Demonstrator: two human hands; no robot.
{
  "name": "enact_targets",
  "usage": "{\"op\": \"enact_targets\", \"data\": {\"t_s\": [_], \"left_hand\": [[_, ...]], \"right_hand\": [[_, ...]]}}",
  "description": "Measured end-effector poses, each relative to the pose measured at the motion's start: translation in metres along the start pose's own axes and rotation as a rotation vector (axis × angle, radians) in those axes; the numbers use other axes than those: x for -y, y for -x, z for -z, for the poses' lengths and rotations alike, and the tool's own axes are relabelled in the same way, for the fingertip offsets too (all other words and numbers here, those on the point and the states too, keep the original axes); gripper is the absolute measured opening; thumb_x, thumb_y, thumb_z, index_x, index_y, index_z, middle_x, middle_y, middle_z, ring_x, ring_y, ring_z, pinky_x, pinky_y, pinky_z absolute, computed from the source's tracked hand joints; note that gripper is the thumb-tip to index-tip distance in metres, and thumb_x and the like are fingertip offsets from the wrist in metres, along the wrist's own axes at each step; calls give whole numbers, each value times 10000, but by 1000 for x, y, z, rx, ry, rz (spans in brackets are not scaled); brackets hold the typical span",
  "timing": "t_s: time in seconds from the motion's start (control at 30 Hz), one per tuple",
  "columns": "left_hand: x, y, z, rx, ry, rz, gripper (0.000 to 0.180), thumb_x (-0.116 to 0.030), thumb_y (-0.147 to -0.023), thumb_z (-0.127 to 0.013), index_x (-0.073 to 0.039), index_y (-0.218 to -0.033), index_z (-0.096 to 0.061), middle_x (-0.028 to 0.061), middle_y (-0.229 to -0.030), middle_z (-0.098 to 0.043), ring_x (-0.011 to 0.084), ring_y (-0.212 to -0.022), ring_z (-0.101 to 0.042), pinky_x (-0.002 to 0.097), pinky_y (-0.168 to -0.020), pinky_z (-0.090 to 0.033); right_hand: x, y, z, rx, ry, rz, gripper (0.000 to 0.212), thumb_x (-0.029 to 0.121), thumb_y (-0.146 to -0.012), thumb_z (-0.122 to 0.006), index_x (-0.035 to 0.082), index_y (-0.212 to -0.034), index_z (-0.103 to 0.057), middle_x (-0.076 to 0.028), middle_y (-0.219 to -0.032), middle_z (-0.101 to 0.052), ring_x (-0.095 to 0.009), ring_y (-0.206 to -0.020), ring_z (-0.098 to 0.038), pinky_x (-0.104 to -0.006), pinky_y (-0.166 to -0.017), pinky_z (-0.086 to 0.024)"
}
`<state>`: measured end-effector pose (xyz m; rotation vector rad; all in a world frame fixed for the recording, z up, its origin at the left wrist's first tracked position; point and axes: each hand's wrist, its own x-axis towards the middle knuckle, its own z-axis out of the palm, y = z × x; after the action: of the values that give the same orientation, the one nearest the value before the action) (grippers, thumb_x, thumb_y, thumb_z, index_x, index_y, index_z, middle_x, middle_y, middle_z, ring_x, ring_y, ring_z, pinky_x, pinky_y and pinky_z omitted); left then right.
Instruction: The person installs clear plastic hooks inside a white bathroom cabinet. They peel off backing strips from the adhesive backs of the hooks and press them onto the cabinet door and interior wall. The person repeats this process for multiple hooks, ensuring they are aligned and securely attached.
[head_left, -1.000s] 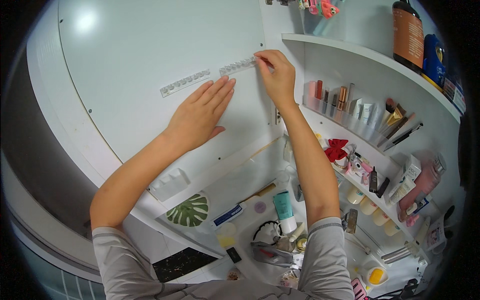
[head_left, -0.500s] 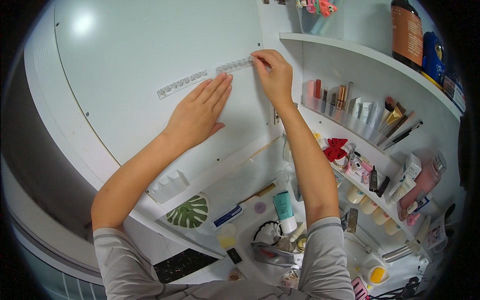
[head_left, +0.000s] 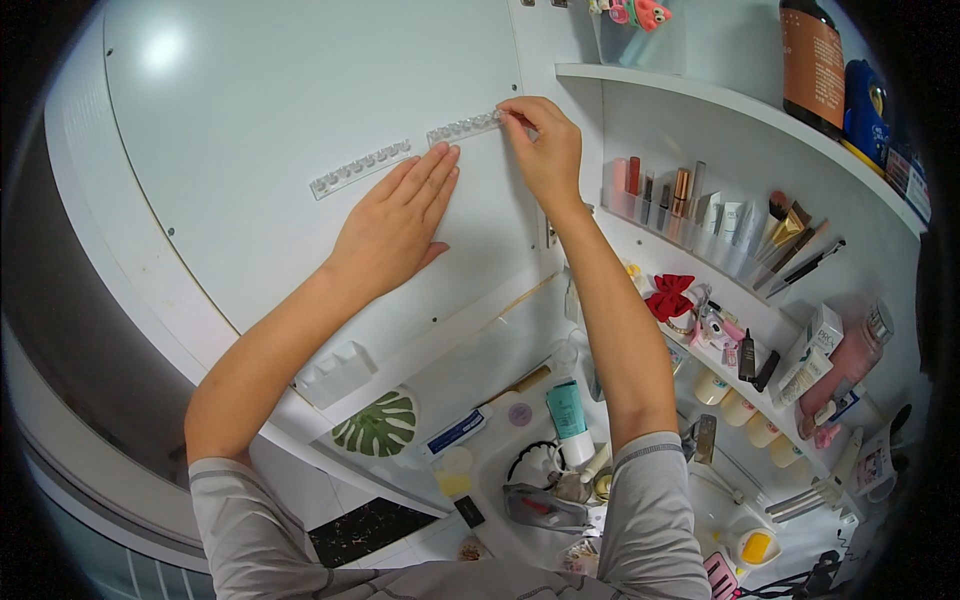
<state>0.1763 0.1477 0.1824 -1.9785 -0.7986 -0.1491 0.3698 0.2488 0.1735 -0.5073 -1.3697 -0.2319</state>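
Observation:
Two clear plastic strips with rows of small notches lie end to end on a white cabinet door panel [head_left: 300, 90]. My right hand [head_left: 548, 155] pinches the right end of the right-hand strip [head_left: 462, 129] between thumb and fingers. Flat against the panel rests my left hand [head_left: 385, 235], its fingers stretched out and its fingertips just under that strip's left end. The left-hand strip [head_left: 358, 171] sits on the panel to the left of my fingertips, with no hand on it.
To the right, curved shelves [head_left: 740, 95] carry bottles, lipsticks and makeup brushes [head_left: 800, 240]. A red bow [head_left: 670, 297] lies on the lower shelf. Below the panel are a white holder [head_left: 337, 374], a monstera-leaf mat [head_left: 376, 424] and a teal tube [head_left: 567, 410] among clutter.

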Motion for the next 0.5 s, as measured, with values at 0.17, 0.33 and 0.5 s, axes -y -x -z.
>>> {"op": "enact_targets", "data": {"t_s": [0.17, 0.33, 0.5], "left_hand": [[0, -1, 0, -8, -2, -1, 770, -382, -772, -655, 49, -1340, -362, 144, -1467, -278, 253, -1374, -226, 353, -1118, -222], [1, -3, 0, -17, -3, -2, 767, -374, -768, -660, 52, -1335, -367, 147, -1461, -288, 255, -1372, -232, 354, -1117, -228], [0, -4, -1, -19, -3, 7, 768, -367, -762, -665, 53, -1333, -369, 147, -1459, -294, 254, -1370, -237, 354, -1116, -231]], "right_hand": [[-3, 1, 1, 3, 14, -1, 96, 20, -803, -631, 6, -890, -669, -92, -888, -662, -189, -761, -647, -262, -703, -519], [-2, 0, 3, 4, 9, 8, 98, 15, -800, -629, 3, -891, -665, -92, -885, -661, -193, -768, -646, -264, -707, -515], [-5, 0, 1, -11, -6, -1, 84, 68, -790, -630, 55, -863, -669, -71, -893, -656, -250, -796, -632, -320, -693, -494]]}}
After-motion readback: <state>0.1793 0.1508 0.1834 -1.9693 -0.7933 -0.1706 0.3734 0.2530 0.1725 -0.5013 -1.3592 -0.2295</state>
